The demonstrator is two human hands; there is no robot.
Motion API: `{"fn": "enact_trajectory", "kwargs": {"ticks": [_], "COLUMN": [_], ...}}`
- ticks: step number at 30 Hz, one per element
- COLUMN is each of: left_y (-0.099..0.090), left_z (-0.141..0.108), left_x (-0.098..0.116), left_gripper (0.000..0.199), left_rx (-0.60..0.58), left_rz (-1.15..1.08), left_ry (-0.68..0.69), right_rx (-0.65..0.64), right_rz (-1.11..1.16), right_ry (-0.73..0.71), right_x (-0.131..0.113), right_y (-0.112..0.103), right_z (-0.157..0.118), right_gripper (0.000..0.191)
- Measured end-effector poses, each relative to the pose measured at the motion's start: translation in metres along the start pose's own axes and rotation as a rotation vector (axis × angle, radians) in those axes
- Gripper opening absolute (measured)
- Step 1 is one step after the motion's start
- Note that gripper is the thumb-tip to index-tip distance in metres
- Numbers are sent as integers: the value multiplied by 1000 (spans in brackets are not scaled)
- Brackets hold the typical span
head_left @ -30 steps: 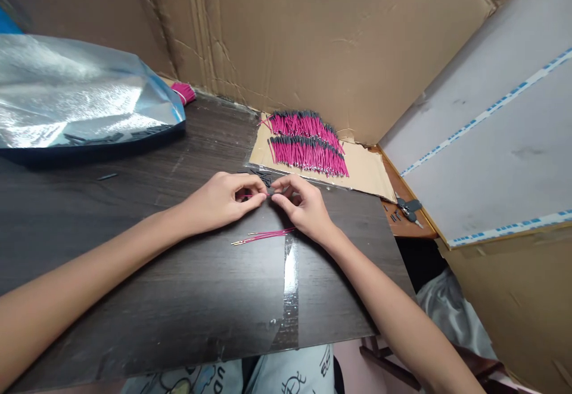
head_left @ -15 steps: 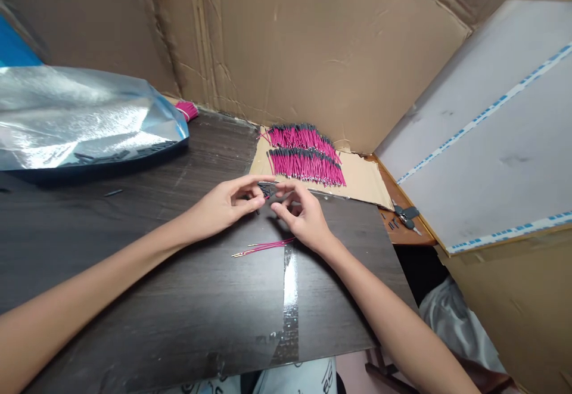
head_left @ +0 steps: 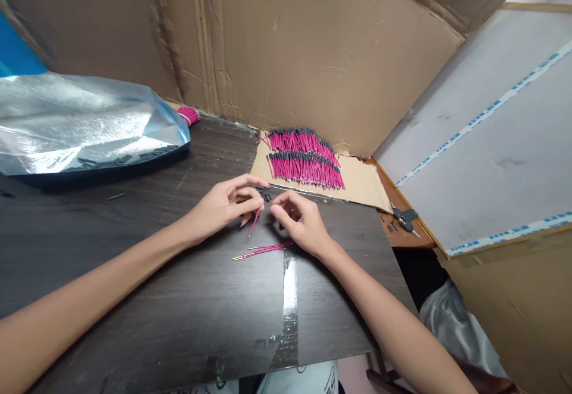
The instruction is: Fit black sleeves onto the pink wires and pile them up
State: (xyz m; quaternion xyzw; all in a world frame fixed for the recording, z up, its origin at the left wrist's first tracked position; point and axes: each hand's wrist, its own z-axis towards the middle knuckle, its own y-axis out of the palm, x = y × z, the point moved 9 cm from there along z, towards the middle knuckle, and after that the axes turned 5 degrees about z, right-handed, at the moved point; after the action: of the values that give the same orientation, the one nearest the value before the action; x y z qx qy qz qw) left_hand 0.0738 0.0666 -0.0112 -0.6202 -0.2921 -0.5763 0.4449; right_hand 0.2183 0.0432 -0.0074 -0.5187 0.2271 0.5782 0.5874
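Pinched narrow in the head view, the grip of the left hand (head_left: 223, 208) holds one magenta wire (head_left: 254, 223) between thumb and fingertips, with its free end slanting down toward the table (head_left: 187, 310). The index finger reaches out above the thumb. The right hand (head_left: 304, 218) is just beside it, its grip curled with thumb and index tips close together; whether anything sits between them, I cannot tell.

Just beyond the left fingertips is a small heap of black pieces (head_left: 266, 194), partly covered by that hand. Nearer the person, a few loose magenta wires (head_left: 263, 251) with metal tips lie on the table, their right ends near the underside of the right hand. A shiny strip (head_left: 290, 289) runs from there toward the near edge.

Behind the hands, a cardboard sheet (head_left: 364, 184) carries two rows of magenta wires (head_left: 306, 170) with black ends pointing away. To the left lie a silvery bag (head_left: 75, 117), a tied magenta bundle (head_left: 190, 115) beside its tip, and a lone dark piece (head_left: 115, 197) in front.
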Motion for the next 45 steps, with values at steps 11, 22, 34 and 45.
{"fn": "enact_trajectory", "kwargs": {"ticks": [11, 22, 34, 45], "left_y": [-25, -23, 32, 56], "left_z": [-4, -3, -18, -30], "left_x": [-4, 2, 25, 20], "left_gripper": [47, 81, 27, 21], "left_rx": [314, 281, -144, -294], "left_rz": [-95, -49, 791, 915], "left_ry": [-17, 19, 395, 454], "right_rx": [-137, 51, 621, 490], "right_rz": [-120, -156, -567, -652], "right_ry": [-11, 7, 237, 286], "right_x": [-15, -5, 44, 60], "right_y": [24, -2, -152, -136], "right_z": [-7, 2, -2, 4], "right_gripper": [17, 13, 25, 22]}}
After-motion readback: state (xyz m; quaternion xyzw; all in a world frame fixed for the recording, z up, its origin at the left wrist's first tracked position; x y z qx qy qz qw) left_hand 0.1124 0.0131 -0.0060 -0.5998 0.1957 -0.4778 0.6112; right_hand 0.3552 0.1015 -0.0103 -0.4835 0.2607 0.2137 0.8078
